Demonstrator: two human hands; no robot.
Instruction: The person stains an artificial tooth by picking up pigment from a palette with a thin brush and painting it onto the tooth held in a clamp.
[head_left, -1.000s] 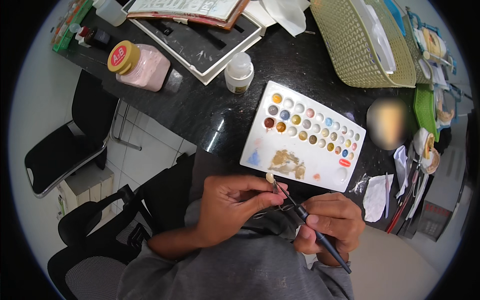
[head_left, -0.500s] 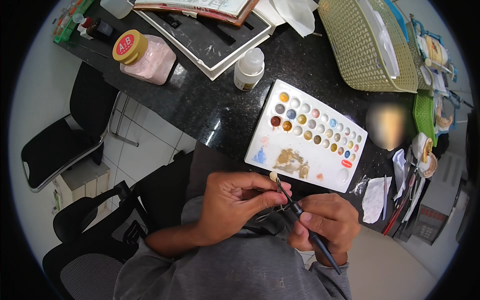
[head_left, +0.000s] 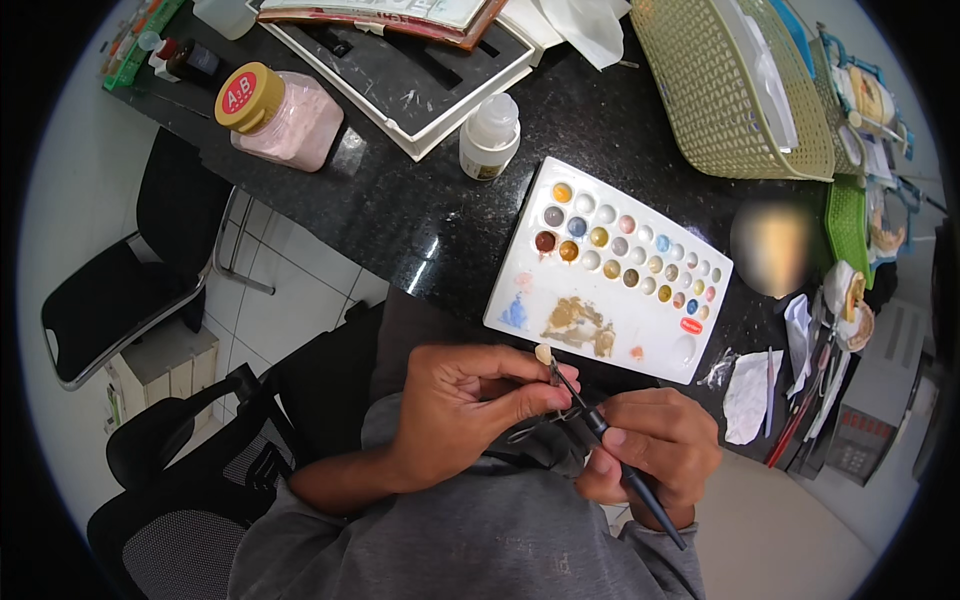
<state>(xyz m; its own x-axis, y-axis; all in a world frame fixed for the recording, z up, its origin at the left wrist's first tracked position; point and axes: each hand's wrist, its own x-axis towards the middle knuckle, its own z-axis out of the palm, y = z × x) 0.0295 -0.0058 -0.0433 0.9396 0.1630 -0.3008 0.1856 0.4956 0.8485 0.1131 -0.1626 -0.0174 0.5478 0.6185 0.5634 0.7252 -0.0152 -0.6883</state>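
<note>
My left hand [head_left: 465,400] is closed in a pinch on metal forceps [head_left: 522,432] with finger loops. At their tip sits a small cream tooth crown [head_left: 543,354], just beyond my fingertips and near the palette's lower edge. My right hand [head_left: 660,445] grips a slim black pen-shaped tool [head_left: 640,492]; its thin tip reaches to the forceps, close below the crown. Whether tip and crown touch cannot be made out. Beyond my hands lies a white palette [head_left: 640,335] with rows of wells of coloured paste and smears of brown, blue and pink.
On the black table [head_left: 400,215] stand a white bottle [head_left: 489,140], a jar of pink powder [head_left: 290,120] and a shallow box [head_left: 440,140]. A woven basket [head_left: 735,110] is at the back right. Crumpled tissue [head_left: 747,400] and slim tools [head_left: 800,410] lie right. An office chair [head_left: 190,420] stands left.
The palette and bottles sit slightly further left in the picture. The crown has shifted slightly left; both hands keep their hold and have hardly moved.
</note>
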